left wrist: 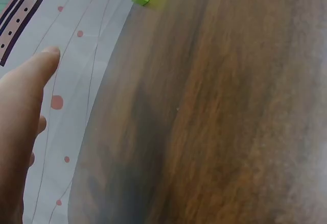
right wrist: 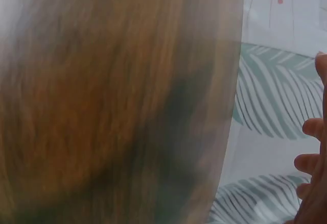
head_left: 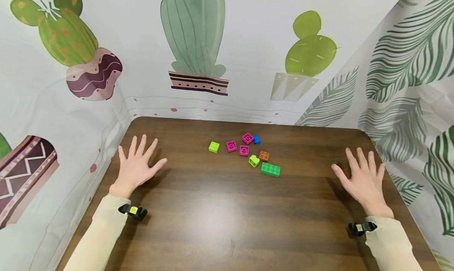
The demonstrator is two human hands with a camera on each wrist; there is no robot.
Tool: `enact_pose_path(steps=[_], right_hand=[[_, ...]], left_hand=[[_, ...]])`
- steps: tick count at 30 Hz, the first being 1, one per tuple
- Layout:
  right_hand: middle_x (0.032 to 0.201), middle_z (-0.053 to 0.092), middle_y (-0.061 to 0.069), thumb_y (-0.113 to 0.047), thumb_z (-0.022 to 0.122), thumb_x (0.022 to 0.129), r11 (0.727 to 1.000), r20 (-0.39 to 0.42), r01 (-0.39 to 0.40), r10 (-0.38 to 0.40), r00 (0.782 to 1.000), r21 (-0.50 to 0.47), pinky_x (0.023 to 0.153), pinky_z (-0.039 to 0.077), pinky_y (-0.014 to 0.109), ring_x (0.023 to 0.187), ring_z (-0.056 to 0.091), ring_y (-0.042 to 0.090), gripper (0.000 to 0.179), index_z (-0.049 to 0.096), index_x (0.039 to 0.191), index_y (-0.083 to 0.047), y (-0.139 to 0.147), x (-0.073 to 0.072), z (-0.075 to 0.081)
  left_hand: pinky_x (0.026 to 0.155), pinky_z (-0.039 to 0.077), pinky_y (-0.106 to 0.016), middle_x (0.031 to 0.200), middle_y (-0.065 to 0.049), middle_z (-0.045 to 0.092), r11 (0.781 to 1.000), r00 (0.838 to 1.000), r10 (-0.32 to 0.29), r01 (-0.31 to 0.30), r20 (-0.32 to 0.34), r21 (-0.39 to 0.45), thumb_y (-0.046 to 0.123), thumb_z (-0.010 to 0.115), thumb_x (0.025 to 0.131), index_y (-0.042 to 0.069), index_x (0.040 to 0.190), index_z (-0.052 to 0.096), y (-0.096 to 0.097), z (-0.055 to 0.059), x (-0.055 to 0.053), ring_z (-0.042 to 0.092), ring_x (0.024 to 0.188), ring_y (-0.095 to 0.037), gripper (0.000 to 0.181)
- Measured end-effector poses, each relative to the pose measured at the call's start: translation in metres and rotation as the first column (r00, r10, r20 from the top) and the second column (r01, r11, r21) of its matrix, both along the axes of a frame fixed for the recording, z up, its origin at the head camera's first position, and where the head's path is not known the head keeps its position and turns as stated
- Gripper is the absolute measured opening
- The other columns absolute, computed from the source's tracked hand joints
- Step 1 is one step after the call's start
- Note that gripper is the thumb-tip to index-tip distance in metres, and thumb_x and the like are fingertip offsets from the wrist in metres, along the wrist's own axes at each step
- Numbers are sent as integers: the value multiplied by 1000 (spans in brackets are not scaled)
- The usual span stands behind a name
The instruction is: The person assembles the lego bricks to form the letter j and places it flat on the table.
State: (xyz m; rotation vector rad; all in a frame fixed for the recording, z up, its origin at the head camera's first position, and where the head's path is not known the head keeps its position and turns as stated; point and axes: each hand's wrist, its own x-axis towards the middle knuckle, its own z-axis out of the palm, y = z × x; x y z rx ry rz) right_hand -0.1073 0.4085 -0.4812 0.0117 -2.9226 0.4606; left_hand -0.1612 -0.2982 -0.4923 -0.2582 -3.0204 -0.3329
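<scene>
Take the table (head_left: 198,192) as my dial: my left hand (head_left: 138,168) is out between nine and ten o'clock, back up, fingers straight and fanned wide, nothing in its grip. Across near three, my right hand (head_left: 363,180), and it's spread open too, holding nothing. Up at twelve, well apart from both, the bricks (head_left: 244,150)! Round that bunch we go: a pink brick (head_left: 247,138) at twelve, the blue brick (head_left: 257,139) right beside it at one, the orange brick (head_left: 264,156) at three, the long green brick (head_left: 270,169) at four, a lime brick (head_left: 253,161) near five, just beside the orange. Another pink in the middle, a third pink (head_left: 231,146) at ten, and farthest out towards nine, a second lime (head_left: 214,146). Cream sleeves (head_left: 103,227) on me, a dark strap (head_left: 124,208) at each wrist, and beyond the table's far edge, cacti (head_left: 198,34) printed on white cloth (head_left: 255,46)
</scene>
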Motion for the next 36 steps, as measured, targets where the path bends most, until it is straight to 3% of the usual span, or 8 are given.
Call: enact_pose_path(steps=[5, 8, 14, 18, 26, 36], right_hand=[[167, 20, 31, -50, 54, 105, 998, -21, -35, 34, 999, -52, 114, 4, 79, 156, 5, 51, 77, 28, 164, -10, -10, 1, 1], [163, 29, 32, -45, 58, 104, 994, -70, -70, 65, 995, -84, 110, 16, 79, 150, 20, 56, 72, 35, 161, -6, -19, 2, 2], [142, 51, 31, -33, 66, 101, 980, -157, -161, 143, 977, -115, 99, 35, 71, 127, 45, 56, 58, 52, 146, 0, -43, 1, 5], [136, 57, 28, -31, 66, 101, 973, -129, -194, 178, 976, -124, 95, 40, 68, 125, 49, 50, 54, 54, 144, -1, -60, 2, 6], [133, 60, 23, -32, 66, 102, 961, -53, -250, 245, 968, -116, 93, 47, 67, 123, 54, 44, 50, 57, 141, -3, -87, -1, 2], [131, 64, 16, -34, 69, 101, 934, 17, -337, 341, 940, -121, 93, 51, 61, 123, 58, 38, 48, 60, 140, -6, -114, -10, -8]], left_hand=[[111, -7, -81, 173, -19, 12, 999, 1000, -19, 19, 7, 25, 74, 50, 96, 20, 165, 32, 4, 0, 3, -1, 159, -44, 89], [112, -2, -82, 172, -19, 17, 999, 1000, -27, 28, -2, 37, 73, 52, 96, 21, 165, 32, 8, -2, 4, 9, 158, -45, 90], [110, 13, -80, 160, -22, 38, 995, 995, -63, 69, -75, 75, 66, 61, 95, 19, 162, 37, 20, -7, 8, 33, 147, -46, 85], [109, 21, -75, 152, -20, 48, 989, 990, -96, 106, -100, 99, 61, 63, 96, 15, 156, 45, 32, -7, 13, 43, 138, -43, 78], [104, 30, -67, 147, -16, 54, 977, 984, -151, 163, -95, 136, 57, 63, 98, 12, 146, 56, 53, -8, 22, 47, 136, -39, 66], [104, 35, -64, 141, -11, 60, 956, 968, -225, 241, -107, 169, 53, 66, 97, 12, 142, 60, 77, -15, 33, 53, 131, -37, 61]])
